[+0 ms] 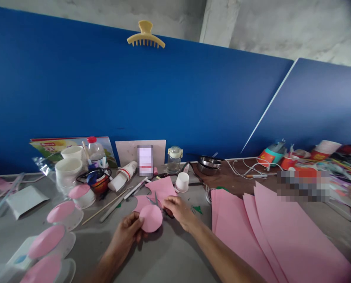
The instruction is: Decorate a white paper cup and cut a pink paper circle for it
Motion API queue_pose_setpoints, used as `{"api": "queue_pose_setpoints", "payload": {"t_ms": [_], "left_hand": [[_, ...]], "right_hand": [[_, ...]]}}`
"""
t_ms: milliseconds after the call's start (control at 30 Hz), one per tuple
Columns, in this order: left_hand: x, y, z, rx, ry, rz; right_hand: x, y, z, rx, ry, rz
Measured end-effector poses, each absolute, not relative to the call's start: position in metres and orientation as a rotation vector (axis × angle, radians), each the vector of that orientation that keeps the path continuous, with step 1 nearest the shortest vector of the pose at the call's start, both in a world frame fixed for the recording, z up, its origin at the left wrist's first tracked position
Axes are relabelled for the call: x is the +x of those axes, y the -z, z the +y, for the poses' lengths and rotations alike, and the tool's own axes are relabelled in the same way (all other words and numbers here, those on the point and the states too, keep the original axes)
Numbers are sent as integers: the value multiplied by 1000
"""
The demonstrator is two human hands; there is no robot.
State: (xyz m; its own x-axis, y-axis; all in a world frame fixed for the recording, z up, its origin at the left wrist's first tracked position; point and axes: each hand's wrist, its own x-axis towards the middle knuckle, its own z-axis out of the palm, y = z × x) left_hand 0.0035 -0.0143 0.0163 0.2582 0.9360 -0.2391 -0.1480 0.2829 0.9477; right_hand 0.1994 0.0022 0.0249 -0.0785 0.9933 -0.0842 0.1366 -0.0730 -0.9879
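Note:
Between thumb and fingers, my left hand [130, 227] pinches the left edge of a round pink paper disc [151, 218]. My right hand [177, 210] is closed on a pair of scissors [154, 200], whose blades point up and left just above the disc's top edge. Most of the scissors' handle is hidden by my fingers. Behind the disc lies a pink paper scrap [163, 186] with curved cut-outs along its edge.
Pink-topped cups [47, 240] line the left side. Large pink sheets [237, 224] lie at right. Farther back stand a phone [145, 160], a glass jar [174, 160], a white paper cup [181, 182] and stacked cups [67, 175]. A blue partition [163, 98] rises behind.

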Motion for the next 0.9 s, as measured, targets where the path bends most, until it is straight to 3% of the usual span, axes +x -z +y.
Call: {"api": "queue_pose_setpoints", "payload": {"t_ms": [367,900], "left_hand": [[4,-12,-13,1107,-946,1081],[2,-6,-9,1189,-957,1187]], "right_hand": [[183,-10,-2,-1142,-1317,-1391],[182,-10,-9,-1195,-1148,-1365]]}}
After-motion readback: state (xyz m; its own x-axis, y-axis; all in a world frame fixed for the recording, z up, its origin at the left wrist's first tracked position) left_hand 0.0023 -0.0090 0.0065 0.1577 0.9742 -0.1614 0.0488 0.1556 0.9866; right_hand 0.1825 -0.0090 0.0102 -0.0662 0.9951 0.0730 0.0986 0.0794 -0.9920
